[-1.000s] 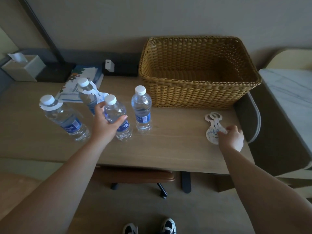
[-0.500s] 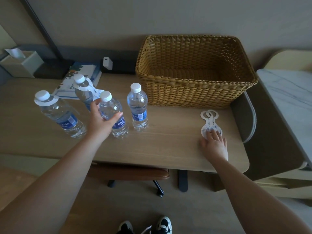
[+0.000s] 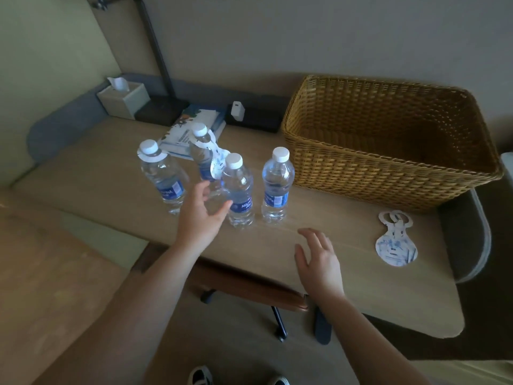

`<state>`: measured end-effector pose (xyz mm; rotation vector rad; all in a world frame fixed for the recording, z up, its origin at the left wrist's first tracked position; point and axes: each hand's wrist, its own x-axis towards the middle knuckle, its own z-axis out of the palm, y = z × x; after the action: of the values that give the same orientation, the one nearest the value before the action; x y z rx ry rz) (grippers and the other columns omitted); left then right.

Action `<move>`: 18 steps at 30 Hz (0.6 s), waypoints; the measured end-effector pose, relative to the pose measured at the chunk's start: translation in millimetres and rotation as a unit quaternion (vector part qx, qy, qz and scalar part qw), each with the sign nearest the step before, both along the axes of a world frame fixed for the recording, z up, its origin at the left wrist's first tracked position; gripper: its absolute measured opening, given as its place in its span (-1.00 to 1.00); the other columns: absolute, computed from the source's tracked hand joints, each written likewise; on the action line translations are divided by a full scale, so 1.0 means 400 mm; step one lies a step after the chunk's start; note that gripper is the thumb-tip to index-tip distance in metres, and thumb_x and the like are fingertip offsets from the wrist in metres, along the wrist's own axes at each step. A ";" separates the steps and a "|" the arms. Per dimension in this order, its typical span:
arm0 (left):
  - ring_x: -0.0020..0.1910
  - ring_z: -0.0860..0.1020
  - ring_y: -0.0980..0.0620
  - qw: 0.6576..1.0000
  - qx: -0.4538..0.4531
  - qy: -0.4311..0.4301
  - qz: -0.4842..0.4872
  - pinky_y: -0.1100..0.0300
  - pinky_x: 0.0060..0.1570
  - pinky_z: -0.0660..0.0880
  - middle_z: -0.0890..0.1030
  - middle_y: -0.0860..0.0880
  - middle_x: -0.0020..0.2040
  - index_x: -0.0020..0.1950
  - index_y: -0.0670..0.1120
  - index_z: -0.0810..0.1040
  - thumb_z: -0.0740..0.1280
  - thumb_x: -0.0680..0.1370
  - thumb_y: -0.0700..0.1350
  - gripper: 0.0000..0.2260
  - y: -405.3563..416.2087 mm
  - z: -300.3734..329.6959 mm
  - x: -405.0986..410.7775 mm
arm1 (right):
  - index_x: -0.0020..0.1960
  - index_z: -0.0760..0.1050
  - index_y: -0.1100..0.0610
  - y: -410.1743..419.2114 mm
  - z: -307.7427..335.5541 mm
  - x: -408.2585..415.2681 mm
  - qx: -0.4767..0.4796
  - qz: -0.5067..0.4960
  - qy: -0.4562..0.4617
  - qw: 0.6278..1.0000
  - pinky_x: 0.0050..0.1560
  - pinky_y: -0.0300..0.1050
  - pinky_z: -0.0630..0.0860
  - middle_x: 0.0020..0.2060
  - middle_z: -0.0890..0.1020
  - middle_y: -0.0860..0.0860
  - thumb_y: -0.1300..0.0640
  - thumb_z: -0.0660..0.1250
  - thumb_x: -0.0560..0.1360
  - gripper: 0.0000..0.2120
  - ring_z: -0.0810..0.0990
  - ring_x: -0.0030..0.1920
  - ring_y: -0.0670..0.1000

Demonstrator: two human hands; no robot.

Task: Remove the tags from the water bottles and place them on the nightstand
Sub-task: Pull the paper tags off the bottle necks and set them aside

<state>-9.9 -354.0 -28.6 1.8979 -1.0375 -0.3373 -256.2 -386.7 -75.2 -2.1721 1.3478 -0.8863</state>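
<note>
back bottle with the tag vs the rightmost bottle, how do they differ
The back bottle wears a paper tag hanging from its neck; the rightmost bottle has a bare neck. The back bottle stands farther back, against the booklet and partly hidden by another bottle; the rightmost bottle stands in full view, nearest the basket. Both are upright, clear, white-capped and blue-labelled.

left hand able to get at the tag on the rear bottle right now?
Probably yes. The left hand is open, in the gap between two front bottles, and the tagged rear bottle stands just beyond, nothing blocking.
</note>
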 end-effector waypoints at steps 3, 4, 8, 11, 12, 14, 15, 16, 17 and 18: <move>0.08 0.55 0.03 0.998 -0.037 -0.015 0.049 0.10 0.07 0.50 0.51 0.12 0.05 0.23 -0.06 0.47 0.47 0.46 -0.05 -0.61 0.053 0.010 0.055 | 0.20 0.50 0.13 0.038 0.033 0.124 0.004 0.060 -0.024 0.998 0.07 -0.27 0.36 0.12 0.55 0.00 0.22 0.32 0.48 -0.71 0.49 0.12 0.01; 0.06 0.57 0.03 0.997 -0.048 -0.009 0.064 0.04 0.06 0.54 0.54 0.08 0.06 0.21 -0.06 0.49 0.47 0.46 -0.07 -0.64 0.067 0.013 0.079 | 0.20 0.50 0.13 0.048 0.042 0.164 0.004 0.080 -0.030 0.996 0.07 -0.24 0.39 0.12 0.54 -0.01 0.21 0.32 0.48 -0.71 0.50 0.12 0.01; 0.06 0.56 0.03 0.988 -0.090 -0.036 0.120 0.07 0.04 0.52 0.53 0.06 0.07 0.19 -0.08 0.51 0.47 0.45 -0.10 -0.66 0.103 0.030 0.180 | 0.22 0.49 0.11 0.067 0.082 0.316 0.009 0.126 -0.048 0.991 0.09 -0.14 0.46 0.17 0.52 -0.03 0.18 0.30 0.50 -0.70 0.50 0.16 0.01; 0.11 0.47 0.05 0.986 -0.091 -0.031 0.133 0.09 0.12 0.47 0.42 0.06 0.12 0.26 -0.13 0.46 0.50 0.43 -0.09 -0.55 0.090 0.036 0.246 | 0.25 0.48 0.14 0.052 0.111 0.419 0.007 0.135 -0.049 0.990 0.14 -0.12 0.45 0.19 0.51 0.00 0.21 0.30 0.49 -0.67 0.50 0.20 0.04; 0.15 0.45 0.05 0.988 -0.087 -0.016 0.125 0.14 0.14 0.44 0.40 0.05 0.15 0.30 -0.13 0.43 0.51 0.42 -0.07 -0.49 0.080 0.037 0.269 | 0.26 0.47 0.15 0.043 0.123 0.458 0.009 0.131 -0.048 0.990 0.17 -0.12 0.44 0.21 0.50 0.01 0.21 0.30 0.49 -0.66 0.49 0.21 0.05; 0.19 0.42 0.09 0.993 -0.070 0.019 0.096 0.30 0.12 0.37 0.40 0.05 0.20 0.35 -0.11 0.38 0.53 0.39 0.01 -0.39 0.052 0.041 0.312 | 0.29 0.45 0.15 0.024 0.143 0.533 0.010 0.114 -0.059 0.992 0.18 -0.18 0.40 0.24 0.50 0.04 0.22 0.29 0.50 -0.64 0.48 0.23 0.05; 0.17 0.41 0.13 0.995 -0.061 0.034 0.077 0.42 0.07 0.32 0.41 0.05 0.21 0.35 -0.09 0.38 0.54 0.38 0.04 -0.37 0.038 0.043 0.328 | 0.30 0.44 0.15 0.016 0.150 0.567 0.011 0.104 -0.067 0.992 0.17 -0.24 0.37 0.24 0.50 0.04 0.23 0.29 0.50 -0.63 0.48 0.23 0.05; 0.13 0.42 0.15 0.996 -0.058 0.044 0.058 0.50 -0.01 0.31 0.42 0.04 0.20 0.33 -0.08 0.38 0.54 0.36 0.05 -0.37 0.024 0.045 0.341 | 0.30 0.43 0.15 0.006 0.155 0.597 0.013 0.095 -0.075 0.993 0.16 -0.30 0.33 0.24 0.50 0.04 0.25 0.28 0.50 -0.63 0.48 0.23 0.04; 0.07 0.44 0.16 0.996 -0.059 0.049 0.038 0.54 -0.09 0.31 0.44 0.03 0.17 0.31 -0.09 0.39 0.55 0.35 0.06 -0.37 0.013 0.045 0.352 | 0.31 0.43 0.14 -0.002 0.158 0.623 0.016 0.083 -0.082 0.993 0.13 -0.33 0.32 0.24 0.51 0.03 0.26 0.27 0.51 -0.63 0.48 0.23 0.02; 0.01 0.45 0.19 0.997 -0.061 0.051 0.020 0.55 -0.14 0.32 0.45 0.02 0.15 0.29 -0.09 0.39 0.55 0.34 0.07 -0.37 0.004 0.044 0.361 | 0.31 0.43 0.13 -0.008 0.159 0.644 0.019 0.067 -0.089 0.994 0.11 -0.33 0.32 0.23 0.51 0.02 0.27 0.26 0.51 -0.63 0.49 0.21 0.02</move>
<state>134.6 -352.4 -10.9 1.7723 -0.9307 -0.3362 1.5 -390.0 -11.4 -2.0728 1.1123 -0.9684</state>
